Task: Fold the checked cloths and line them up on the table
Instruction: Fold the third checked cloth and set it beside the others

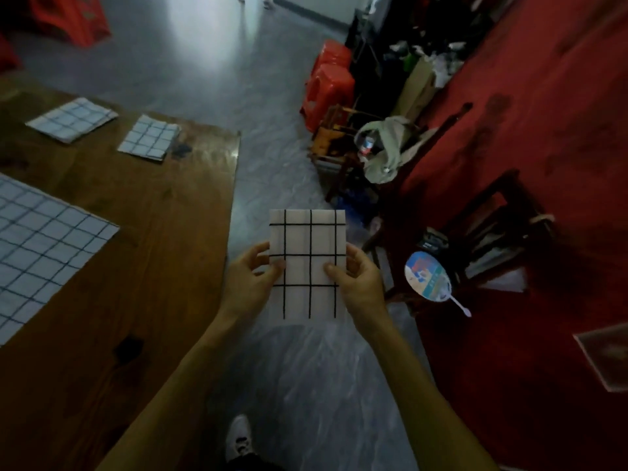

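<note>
Grey floor lies under a folded checked cloth (308,263), held in the air beside a wooden table (146,266), left hand (249,280) and right hand (356,280) each pinching a side. Farther off, on that table, an open cloth (40,246) lies spread, then two folded cloths (149,138) (72,119).

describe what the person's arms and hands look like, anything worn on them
Both forearms are bare right down to the lower edge of the picture, with no sleeve in view. The left hand and the right hand wear no gloves, and no watch, ring or bracelet shows at either wrist or on the fingers. In the dim light, finer marks cannot be told.
</note>
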